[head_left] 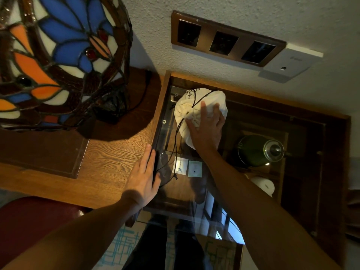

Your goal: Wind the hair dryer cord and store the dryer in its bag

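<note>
A white cloth drawstring bag (196, 100) with dark lettering lies bulging on the glass top (214, 217) near the wall, its mouth gathered shut. Its thin black drawstring (176, 145) trails toward me over the glass. My right hand (206, 127) lies flat on the bag, fingers spread, pressing its nearer side. My left hand (143, 176) rests flat with fingers together along the edge where the wooden desk (109, 149) meets the glass. The hair dryer and its cord are not visible; the bag hides whatever is inside.
A large stained-glass lamp (58, 55) stands on the desk at the left. A brown triple wall socket plate (226, 38) and a white box (290, 63) sit on the wall. Under the glass are a green kettle (259, 151), a white cup (263, 185) and two small sachets (188, 167).
</note>
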